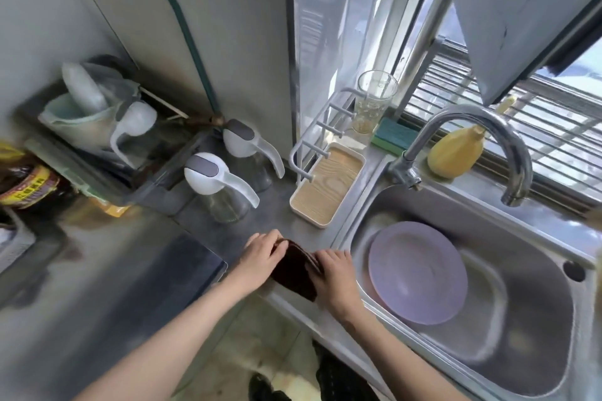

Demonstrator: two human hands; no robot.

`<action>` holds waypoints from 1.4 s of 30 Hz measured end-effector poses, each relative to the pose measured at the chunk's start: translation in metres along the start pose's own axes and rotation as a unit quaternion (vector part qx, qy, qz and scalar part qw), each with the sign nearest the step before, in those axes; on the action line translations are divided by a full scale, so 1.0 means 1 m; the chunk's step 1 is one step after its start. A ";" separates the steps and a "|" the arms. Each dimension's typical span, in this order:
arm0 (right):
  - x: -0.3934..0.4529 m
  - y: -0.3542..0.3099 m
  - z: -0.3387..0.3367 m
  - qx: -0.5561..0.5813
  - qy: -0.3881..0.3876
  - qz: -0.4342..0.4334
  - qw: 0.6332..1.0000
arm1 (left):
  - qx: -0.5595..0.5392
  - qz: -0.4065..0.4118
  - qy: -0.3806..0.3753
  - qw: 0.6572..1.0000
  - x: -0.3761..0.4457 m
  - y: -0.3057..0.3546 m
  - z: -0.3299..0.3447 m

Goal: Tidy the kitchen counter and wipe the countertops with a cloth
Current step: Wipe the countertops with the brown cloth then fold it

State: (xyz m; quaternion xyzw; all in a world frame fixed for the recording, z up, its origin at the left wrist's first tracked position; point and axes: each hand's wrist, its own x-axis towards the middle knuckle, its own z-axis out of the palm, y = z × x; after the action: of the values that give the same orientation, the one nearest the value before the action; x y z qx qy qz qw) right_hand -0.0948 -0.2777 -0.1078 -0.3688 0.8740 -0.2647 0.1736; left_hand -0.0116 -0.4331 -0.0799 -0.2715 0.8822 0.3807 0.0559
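Cloth: we are looking at a dark brown cloth (294, 270) lying folded on the grey countertop (228, 238), right at the front edge, just left of the sink (521, 319).
Left hand: we are seeing the left hand (260, 255) resting on the cloth's far-left end, fingers curled together over its edge and gripping it.
Right hand: we are watching the right hand (335, 277) lying on the cloth's right side, fingers close together and bent down onto the fabric, pinching its folded edge.
Sink: we are noting a lilac plate (418, 272) lying tilted in the steel basin, with the curved tap (472, 137) arching above it.
Behind the tap: we are spotting a yellow bottle (456, 151) on the sill, and a green sponge (394, 135) beside a clear glass (374, 101).
Counter middle: we are seeing a white rack with a wood-grain tray (327, 185) standing near the sink's left rim, well apart from the cloth.
Counter left: we are seeing two clear dispensers with white tops (215, 179), side by side, and a loaded drainer bin (97, 146) behind them; details there are blurring.
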 end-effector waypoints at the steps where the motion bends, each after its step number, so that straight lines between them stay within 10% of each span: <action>1: 0.004 -0.002 -0.010 0.034 -0.022 0.016 0.999 | -0.013 -0.012 -0.005 1.000 0.001 0.005 -0.004; 9: 0.010 -0.001 -0.057 0.417 -0.052 0.126 0.899 | -0.164 -0.037 -0.037 0.985 0.000 0.038 -0.027; 27: -0.074 0.022 -0.143 0.511 0.088 0.040 0.854 | -0.402 0.022 -0.058 0.914 -0.036 0.127 -0.003; 42: -0.181 0.048 -0.157 0.502 0.320 0.153 0.789 | -0.305 0.184 -0.202 0.913 -0.056 0.194 0.052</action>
State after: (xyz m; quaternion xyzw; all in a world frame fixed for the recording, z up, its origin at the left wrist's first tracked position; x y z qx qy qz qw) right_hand -0.0790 -0.0631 0.0092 0.0145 0.6688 -0.7387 0.0829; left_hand -0.0707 -0.2628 0.0254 -0.0255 0.7279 0.6810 0.0760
